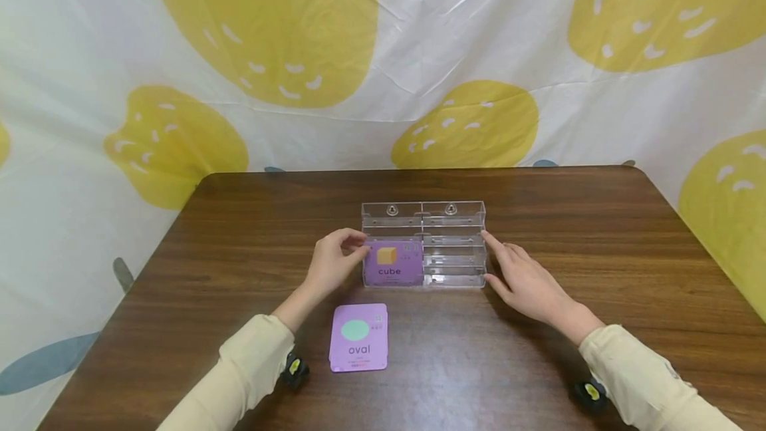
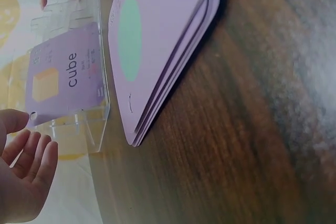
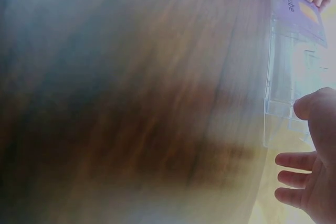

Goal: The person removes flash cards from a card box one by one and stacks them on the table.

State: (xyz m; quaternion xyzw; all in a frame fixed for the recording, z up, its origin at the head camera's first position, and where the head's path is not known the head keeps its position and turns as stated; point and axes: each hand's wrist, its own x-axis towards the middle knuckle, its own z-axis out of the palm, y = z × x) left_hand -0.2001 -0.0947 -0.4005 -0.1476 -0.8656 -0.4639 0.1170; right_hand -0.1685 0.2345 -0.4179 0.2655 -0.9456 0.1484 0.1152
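A clear plastic card rack (image 1: 453, 241) with tiered pockets in two columns stands on the table. In its front left pocket leans a purple card (image 1: 409, 270) with a yellow cube and the word "cube". My left hand (image 1: 333, 259) is at the rack's left side, thumb tip right at the card's upper left corner, other fingers loosely bent and spread apart from the thumb. On the right side, my right hand (image 1: 529, 285) rests its fingertips and thumb against the rack's edge, fingers nearly straight. A stack of purple cards (image 2: 152, 40), "oval" on top, lies nearer to me.
The brown wood-grain table (image 1: 269, 198) extends around the rack. Behind it hangs a white cloth (image 1: 335, 135) printed with yellow fruit. Small black devices show under both cream sleeves (image 1: 257, 351).
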